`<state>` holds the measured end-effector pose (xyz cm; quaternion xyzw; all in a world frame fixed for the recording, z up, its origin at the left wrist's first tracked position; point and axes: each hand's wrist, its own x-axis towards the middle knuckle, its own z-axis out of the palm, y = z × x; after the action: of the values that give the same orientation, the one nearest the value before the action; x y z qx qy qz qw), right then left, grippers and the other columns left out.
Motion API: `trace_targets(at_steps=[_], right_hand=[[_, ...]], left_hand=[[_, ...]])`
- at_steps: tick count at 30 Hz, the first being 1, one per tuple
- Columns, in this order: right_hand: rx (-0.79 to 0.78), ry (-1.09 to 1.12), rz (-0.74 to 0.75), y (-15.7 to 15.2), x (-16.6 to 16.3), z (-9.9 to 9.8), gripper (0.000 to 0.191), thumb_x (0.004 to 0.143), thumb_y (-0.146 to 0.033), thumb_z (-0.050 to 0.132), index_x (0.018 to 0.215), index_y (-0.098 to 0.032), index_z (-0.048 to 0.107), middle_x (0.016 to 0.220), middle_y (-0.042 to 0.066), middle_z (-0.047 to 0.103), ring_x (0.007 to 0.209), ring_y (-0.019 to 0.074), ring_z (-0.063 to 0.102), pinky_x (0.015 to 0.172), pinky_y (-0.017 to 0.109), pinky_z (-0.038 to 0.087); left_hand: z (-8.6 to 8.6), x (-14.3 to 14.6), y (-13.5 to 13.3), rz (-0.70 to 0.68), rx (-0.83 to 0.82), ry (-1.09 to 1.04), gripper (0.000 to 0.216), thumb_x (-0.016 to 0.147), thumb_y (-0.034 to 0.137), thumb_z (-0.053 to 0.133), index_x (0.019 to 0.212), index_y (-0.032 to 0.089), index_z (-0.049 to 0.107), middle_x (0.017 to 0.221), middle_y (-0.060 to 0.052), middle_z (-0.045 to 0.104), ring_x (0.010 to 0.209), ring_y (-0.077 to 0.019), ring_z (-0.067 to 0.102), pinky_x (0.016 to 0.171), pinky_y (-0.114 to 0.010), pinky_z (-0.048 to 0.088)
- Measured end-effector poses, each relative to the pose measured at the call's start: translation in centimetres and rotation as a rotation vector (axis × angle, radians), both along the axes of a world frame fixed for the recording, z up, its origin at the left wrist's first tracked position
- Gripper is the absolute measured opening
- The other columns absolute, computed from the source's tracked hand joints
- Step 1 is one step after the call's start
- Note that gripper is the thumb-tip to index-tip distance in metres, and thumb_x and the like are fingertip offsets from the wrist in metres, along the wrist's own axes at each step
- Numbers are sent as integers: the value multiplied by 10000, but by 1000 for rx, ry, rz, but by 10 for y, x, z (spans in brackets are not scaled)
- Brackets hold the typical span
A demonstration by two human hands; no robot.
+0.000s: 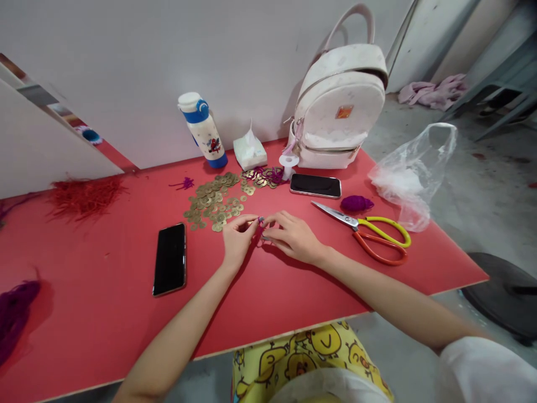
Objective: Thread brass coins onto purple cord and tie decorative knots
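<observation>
My left hand (pixel 237 238) and my right hand (pixel 293 236) meet over the red table (pixel 104 313), fingertips pinched together on a short purple thread (pixel 260 225). Whether a coin is in the pinch I cannot tell. Just beyond the hands lies a heap of several brass coins (pixel 213 201). Further back sit coins tied with purple thread (pixel 263 176) and a white spool (pixel 288 165).
A black phone (pixel 170 258) lies left of my hands, another phone (pixel 315 185) behind. Scissors (pixel 369 232) and a purple thread ball (pixel 356 202) lie right. A backpack (pixel 339 101), bottle (pixel 203 131), tissue pack (pixel 249 151), plastic bag (pixel 413 173) and red threads (pixel 86 196) are around.
</observation>
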<state>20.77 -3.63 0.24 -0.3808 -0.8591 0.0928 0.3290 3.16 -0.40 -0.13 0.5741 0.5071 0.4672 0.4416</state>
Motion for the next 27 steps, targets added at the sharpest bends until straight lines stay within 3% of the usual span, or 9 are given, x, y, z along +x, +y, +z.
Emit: trace_targets(at_steps=[5,9,12,15,20,27], right_hand=[[-158,-73,-24,-2,-1,-9,225,971,-272,467,1051,-251,677,814,40,731,642,159,593,581,261,323],[-192,-61,-47,-4,-1,-12,235,965,-283,468,1057,-245,681,829,44,754,633,156,632,570,251,311],[-234,80,-68,-3,-1,-8,240,964,-254,452,1033,-228,680,946,65,754,754,177,673,642,253,382],[-315,284,-149,0,0,-5,234,959,-232,441,992,-209,672,871,51,733,743,169,663,686,255,426],[-432,554,-217,7,3,-4,233,963,-300,446,915,-190,645,672,-3,615,577,139,589,633,254,455],[-513,691,-227,10,2,-4,230,937,-367,484,878,-194,623,654,-12,538,539,126,516,542,247,432]], left_hand=[[0,0,0,19,48,42,137,756,287,688,775,166,748,707,-22,706,505,-96,514,476,-218,402],[-2,0,0,-6,151,130,101,768,243,680,753,166,743,759,-44,725,646,-142,621,600,-249,483],[-4,1,0,-89,193,156,95,784,226,669,763,168,741,811,-62,735,753,-170,668,695,-275,523],[-5,1,1,-155,221,158,114,810,243,659,823,172,746,874,-74,740,798,-178,681,728,-287,534],[-6,-1,2,-192,252,210,126,835,241,644,870,183,750,911,-79,746,818,-186,687,737,-299,537],[-6,-1,2,-216,260,217,127,834,234,643,876,191,755,918,-82,751,819,-193,691,760,-321,547]])
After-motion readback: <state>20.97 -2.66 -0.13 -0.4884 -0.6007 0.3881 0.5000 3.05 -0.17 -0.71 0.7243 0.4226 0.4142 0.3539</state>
